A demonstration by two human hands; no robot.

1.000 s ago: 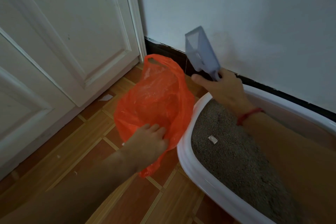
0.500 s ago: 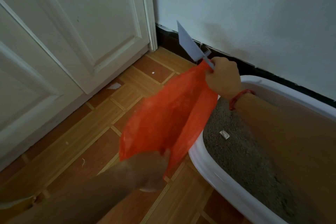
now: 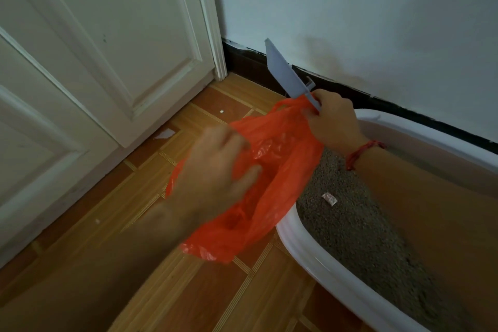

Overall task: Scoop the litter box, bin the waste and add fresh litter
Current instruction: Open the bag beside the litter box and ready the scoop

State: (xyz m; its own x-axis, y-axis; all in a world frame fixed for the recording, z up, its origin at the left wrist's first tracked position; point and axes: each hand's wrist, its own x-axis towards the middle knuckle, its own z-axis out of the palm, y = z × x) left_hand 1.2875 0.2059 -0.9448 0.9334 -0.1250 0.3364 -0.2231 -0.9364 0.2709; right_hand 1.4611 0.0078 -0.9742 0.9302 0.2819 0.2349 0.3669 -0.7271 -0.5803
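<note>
Head: grey litter point(image 3: 350, 226) in litter box point(image 3: 303, 253)

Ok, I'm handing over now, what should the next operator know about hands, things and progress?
Left hand grips the near edge of the orange plastic bag, pulling it open.
Right hand grips the litter scoop by its handle, blade raised, and pinches the bag's far handle too.
Litter box sits by the wall, bag beside its rim; grey litter inside, a small white scrap on top.
Done: bag opened. Left: scooping, binning, adding fresh litter; no fresh supply in view.
</note>
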